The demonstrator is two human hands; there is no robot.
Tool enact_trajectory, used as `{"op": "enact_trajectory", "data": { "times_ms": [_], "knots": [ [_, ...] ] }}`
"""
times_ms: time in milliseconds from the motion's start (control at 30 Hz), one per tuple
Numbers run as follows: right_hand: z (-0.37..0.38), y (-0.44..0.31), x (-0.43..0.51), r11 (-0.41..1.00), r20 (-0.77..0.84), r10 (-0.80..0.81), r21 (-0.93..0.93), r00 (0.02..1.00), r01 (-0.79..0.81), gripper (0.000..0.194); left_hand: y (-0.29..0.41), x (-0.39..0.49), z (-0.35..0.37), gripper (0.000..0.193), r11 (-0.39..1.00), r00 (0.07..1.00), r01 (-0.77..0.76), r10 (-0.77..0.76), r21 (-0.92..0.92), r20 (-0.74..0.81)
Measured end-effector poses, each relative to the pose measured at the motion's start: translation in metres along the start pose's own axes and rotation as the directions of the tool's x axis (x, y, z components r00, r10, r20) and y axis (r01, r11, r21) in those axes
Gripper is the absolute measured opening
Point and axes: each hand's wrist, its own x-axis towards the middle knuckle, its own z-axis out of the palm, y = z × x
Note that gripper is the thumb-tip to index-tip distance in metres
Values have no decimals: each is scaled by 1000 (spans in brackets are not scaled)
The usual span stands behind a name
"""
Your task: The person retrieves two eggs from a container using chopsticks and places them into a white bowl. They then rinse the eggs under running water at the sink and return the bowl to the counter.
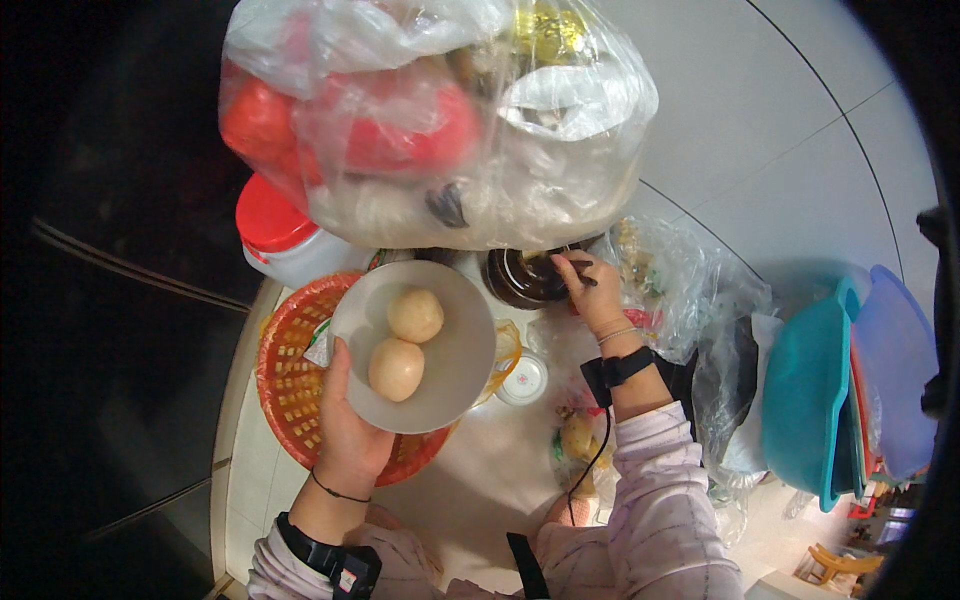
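With my left hand (356, 435) I hold a pale bowl (454, 360) by its lower left rim. Two round, peeled, cream-coloured items (415, 315), possibly vegetables or fruit, lie touching inside it. The bowl is over a red-orange woven plastic basket (289, 375), part of which it hides. My right hand (592, 289) grips thin dark sticks or a handle, of which only short ends show, at the rim of a dark brown glossy pot (521, 277). A large clear plastic bag hides the pot's upper side, so what the sticks reach is not plain.
The clear plastic bag (480, 210), filled with red and white bags, hangs or stands in front. A red-lidded white container (300, 251) is at the left. A small white dish (523, 379) lies below the pot. Crumpled plastic bags (675, 277) and a teal basin (802, 397) are at the right.
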Motion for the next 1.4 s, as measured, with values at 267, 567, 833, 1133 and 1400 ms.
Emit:
{"op": "enact_trajectory", "data": {
  "times_ms": [267, 567, 833, 1133, 1400],
  "knots": [
    [-5, -7, 2, 994, -81, 110, 16, 991, -109, 27, -2, 0, -1, 52, 1000, 999, 20, -20, -12, 36],
    [-24, -5, 34, 615, 245, 426, 628, 871, -477, 25, -1, 1, 1, 50, 999, 999, 25, -24, -25, 49],
    [26, 7, 27, 992, 129, 116, -64, 985, -109, 25, -2, 0, 2, 51, 1000, 999, 25, -25, 12, 28],
    [29, -15, 23, 962, 227, -22, -260, 974, 82, 29, -3, 0, 1, 51, 1000, 1000, 23, -23, 11, 11],
    [14, -20, 8, 829, 271, -282, -414, 921, 376, 19, -2, 1, 0, 51, 999, 1000, 5, -5, 32, 0]
  ]
}}
